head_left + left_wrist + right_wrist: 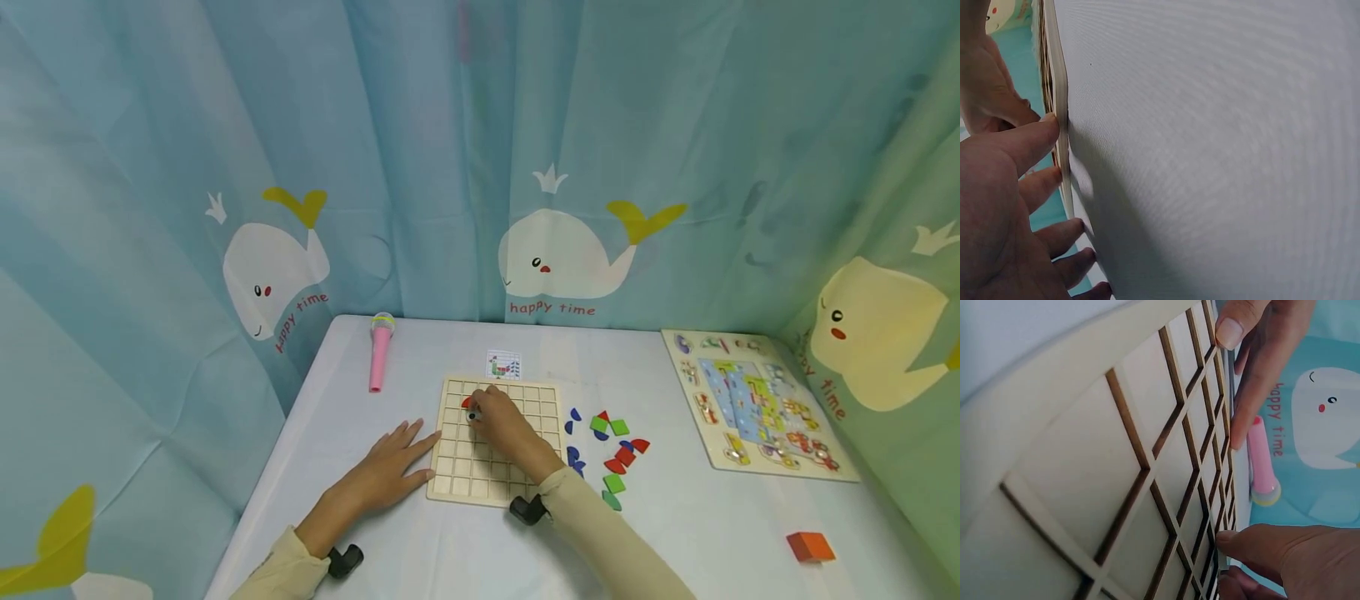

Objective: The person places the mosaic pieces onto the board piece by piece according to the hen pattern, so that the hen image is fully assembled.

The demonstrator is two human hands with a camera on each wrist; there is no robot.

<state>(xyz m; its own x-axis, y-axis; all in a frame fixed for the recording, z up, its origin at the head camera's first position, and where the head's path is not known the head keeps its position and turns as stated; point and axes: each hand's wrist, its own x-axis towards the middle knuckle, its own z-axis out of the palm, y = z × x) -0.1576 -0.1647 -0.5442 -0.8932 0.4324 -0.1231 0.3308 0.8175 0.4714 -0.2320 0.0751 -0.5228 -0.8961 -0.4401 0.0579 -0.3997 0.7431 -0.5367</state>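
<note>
A wooden grid board [459, 487] lies on the white table, its square cells divided by raised strips. My left hand [390, 467] rests flat beside it, fingers spread, with thumb and index fingertips at the board's left edge. Over the upper left cells, my right hand [504, 421] pinches a small pale piece with a black dot [472, 415] between thumb and fingers. Just above that piece, a red piece [467, 402] sits on the board, partly hidden by the fingers. In the right wrist view, the thumb [1235, 540] is down at the grid.
Behind the board lies a small picture card [503, 365]. Loose blue, red and green pieces [625, 456] are scattered to its right. A pink toy microphone [380, 354] lies at the back left, a picture puzzle board [780, 472] at the right, and an orange block [810, 547] near the front right.
</note>
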